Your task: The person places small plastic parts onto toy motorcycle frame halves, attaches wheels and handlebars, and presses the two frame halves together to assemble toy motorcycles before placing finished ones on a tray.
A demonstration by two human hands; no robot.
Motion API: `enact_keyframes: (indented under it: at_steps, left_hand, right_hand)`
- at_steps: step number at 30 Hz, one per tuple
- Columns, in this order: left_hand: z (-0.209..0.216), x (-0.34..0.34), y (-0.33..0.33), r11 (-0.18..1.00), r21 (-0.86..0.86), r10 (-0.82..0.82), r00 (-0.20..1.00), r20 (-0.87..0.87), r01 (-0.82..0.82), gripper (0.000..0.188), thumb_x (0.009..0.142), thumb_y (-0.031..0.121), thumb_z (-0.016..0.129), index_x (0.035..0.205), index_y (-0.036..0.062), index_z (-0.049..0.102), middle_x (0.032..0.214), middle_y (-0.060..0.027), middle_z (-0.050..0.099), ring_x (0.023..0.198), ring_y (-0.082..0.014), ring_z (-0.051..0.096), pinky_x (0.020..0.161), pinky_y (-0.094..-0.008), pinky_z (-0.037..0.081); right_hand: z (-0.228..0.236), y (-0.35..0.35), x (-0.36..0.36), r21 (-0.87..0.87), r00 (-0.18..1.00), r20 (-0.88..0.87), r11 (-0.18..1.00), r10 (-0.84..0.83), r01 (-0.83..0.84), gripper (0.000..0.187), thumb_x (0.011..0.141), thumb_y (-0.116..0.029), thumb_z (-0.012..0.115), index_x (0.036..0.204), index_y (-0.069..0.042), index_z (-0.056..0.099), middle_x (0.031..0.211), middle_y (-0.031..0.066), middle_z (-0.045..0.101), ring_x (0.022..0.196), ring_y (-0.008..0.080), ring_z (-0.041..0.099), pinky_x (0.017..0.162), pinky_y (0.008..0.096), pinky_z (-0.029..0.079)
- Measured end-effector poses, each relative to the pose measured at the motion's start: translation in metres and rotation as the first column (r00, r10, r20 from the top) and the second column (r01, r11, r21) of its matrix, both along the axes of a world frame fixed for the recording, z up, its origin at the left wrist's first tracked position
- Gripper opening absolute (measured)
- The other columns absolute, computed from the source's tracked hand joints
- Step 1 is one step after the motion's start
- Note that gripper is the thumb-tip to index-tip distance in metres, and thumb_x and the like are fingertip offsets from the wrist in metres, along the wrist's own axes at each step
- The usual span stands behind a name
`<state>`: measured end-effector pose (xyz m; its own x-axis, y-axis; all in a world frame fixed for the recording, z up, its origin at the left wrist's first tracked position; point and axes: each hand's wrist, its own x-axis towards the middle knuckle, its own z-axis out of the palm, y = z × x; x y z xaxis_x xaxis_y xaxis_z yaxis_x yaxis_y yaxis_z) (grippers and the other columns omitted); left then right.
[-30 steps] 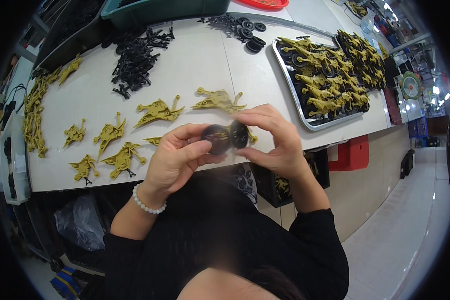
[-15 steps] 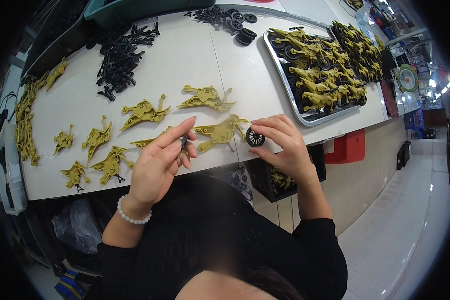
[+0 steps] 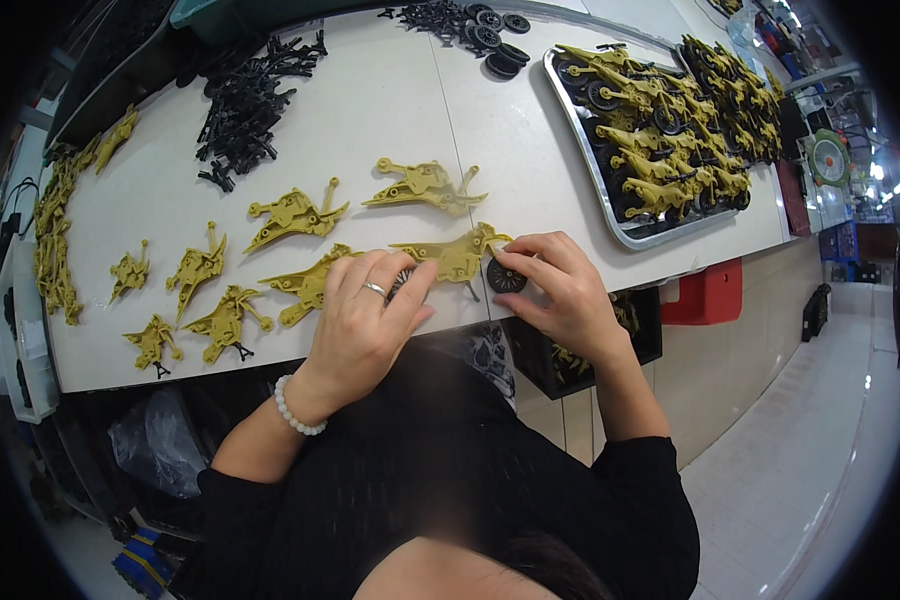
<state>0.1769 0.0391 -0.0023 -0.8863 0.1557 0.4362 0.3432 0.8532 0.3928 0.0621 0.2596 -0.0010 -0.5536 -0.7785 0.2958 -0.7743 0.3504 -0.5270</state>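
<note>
at the bench (image 3: 390, 110) front edge, the yellow frame (image 3: 457, 255) lies flat, long axis left-right, between both hands. the right hand (image 3: 560, 290) pinches a black wheel (image 3: 504, 276) at its right end; the left hand (image 3: 365, 310), fingers together, presses its left end. more frames lie behind, tray (image 3: 610, 215) to the right.

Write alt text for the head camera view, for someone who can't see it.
Seen from above, a person's left hand and right hand press a mustard-yellow toy motorcycle frame onto a white table, the right fingers on a small black wheel. More yellow frames lie around, with black parts behind and a metal tray of finished bikes to the right.
</note>
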Motion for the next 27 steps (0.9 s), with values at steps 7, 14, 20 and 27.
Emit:
enact_keyframes:
  at_steps: [7, 14, 20, 27]
  left_hand:
    - [0.0, -0.001, -0.002, 0.994, 0.099, 0.038, 0.997, 0.069, -0.044, 0.039, 0.069, 0.013, 0.076, 0.103, 0.0025, 0.06, 0.099, -0.0096, 0.059, 0.093, -0.0282, 0.055, 0.082, -0.0395, 0.04]
    - [0.003, -0.007, 0.0, 0.992, 0.124, 0.007, 0.996, 0.091, -0.019, 0.038, 0.069, 0.014, 0.076, 0.101, 0.0034, 0.06, 0.099, -0.0095, 0.059, 0.093, -0.0285, 0.055, 0.081, -0.0382, 0.042]
    - [0.001, -0.004, -0.001, 0.99, 0.137, -0.005, 0.982, 0.191, -0.022, 0.039, 0.072, 0.02, 0.074, 0.104, 0.0027, 0.062, 0.104, -0.0106, 0.057, 0.1, -0.0287, 0.053, 0.086, -0.0396, 0.04]
    - [0.006, 0.001, -0.004, 0.999, 0.029, 0.039, 0.994, 0.105, -0.042, 0.033, 0.072, 0.02, 0.074, 0.098, 0.0035, 0.062, 0.101, -0.0108, 0.056, 0.096, -0.0276, 0.052, 0.084, -0.0401, 0.039]
  right_hand:
    - [0.004, -0.005, 0.004, -0.005, 0.998, 0.06, 1.0, -0.024, 0.024, 0.048, 0.062, -0.006, 0.081, 0.107, -0.006, 0.066, 0.107, 0.0092, 0.06, 0.096, 0.026, 0.057, 0.08, 0.0342, 0.049]
    - [-0.006, 0.001, -0.001, -0.017, 0.997, 0.079, 1.0, -0.02, 0.021, 0.048, 0.062, -0.006, 0.081, 0.108, -0.006, 0.066, 0.107, 0.0083, 0.06, 0.098, 0.0258, 0.055, 0.08, 0.0333, 0.048]
    - [0.007, 0.0, -0.005, -0.046, 0.994, 0.11, 0.999, -0.017, 0.022, 0.051, 0.06, -0.009, 0.083, 0.108, -0.009, 0.067, 0.106, 0.0091, 0.057, 0.096, 0.0233, 0.054, 0.077, 0.032, 0.046]
    - [0.046, -0.108, -0.069, -0.107, 0.977, -0.01, 0.971, 0.214, -0.214, 0.019, 0.077, -0.009, 0.071, 0.095, -0.002, 0.067, 0.087, 0.0099, 0.061, 0.082, 0.0225, 0.061, 0.071, 0.0319, 0.048]
